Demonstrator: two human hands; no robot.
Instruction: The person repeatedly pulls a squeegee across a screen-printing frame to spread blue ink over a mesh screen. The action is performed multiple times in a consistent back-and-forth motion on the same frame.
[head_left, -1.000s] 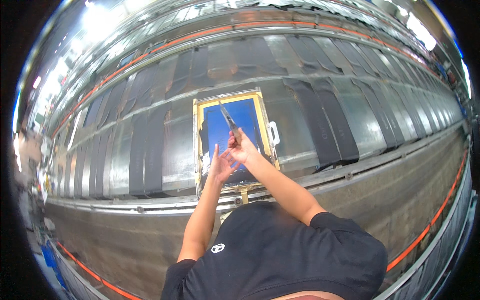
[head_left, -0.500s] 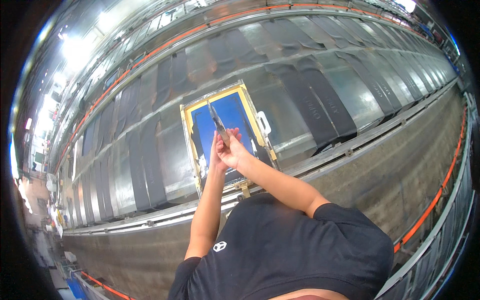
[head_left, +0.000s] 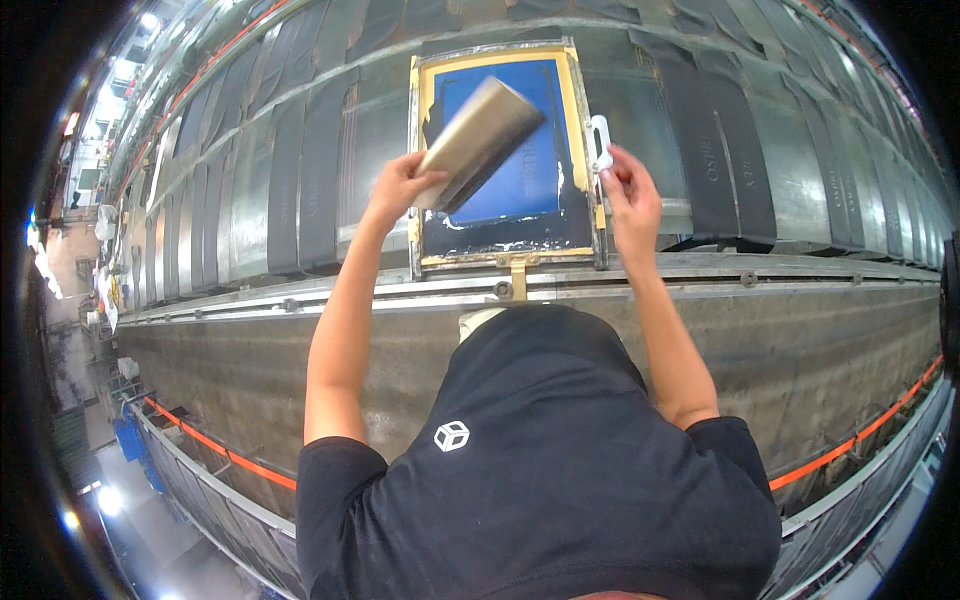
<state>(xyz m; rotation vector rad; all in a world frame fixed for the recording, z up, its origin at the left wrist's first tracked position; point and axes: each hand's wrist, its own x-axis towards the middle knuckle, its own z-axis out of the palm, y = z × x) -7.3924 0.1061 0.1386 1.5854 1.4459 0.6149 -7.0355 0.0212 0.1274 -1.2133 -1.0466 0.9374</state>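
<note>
My left hand (head_left: 402,190) is closed on the lower left end of a flat, broad squeegee (head_left: 478,142), which looks slightly blurred. It is tilted over a printing screen (head_left: 535,190) with blue mesh, yellow tape along its edges and a metal frame. Dark and white smears mark the near end of the mesh. At the frame's right side, my right hand (head_left: 634,198) pinches the lower part of a white loop handle (head_left: 600,132) with thumb and fingers. Part of the mesh is hidden behind the squeegee.
Beneath the screen runs a long glossy table (head_left: 640,120) with dark fabric strips (head_left: 708,150) laid across it on both sides. A metal rail (head_left: 390,290) follows its near edge, where a brass-coloured bracket (head_left: 518,278) meets the frame. Orange tubing (head_left: 225,445) and railings lie behind me.
My hands were together on the squeegee over the screen. Now they are apart: the left holds the squeegee, turned broadside, and the right has moved to the white handle. My view has turned.
</note>
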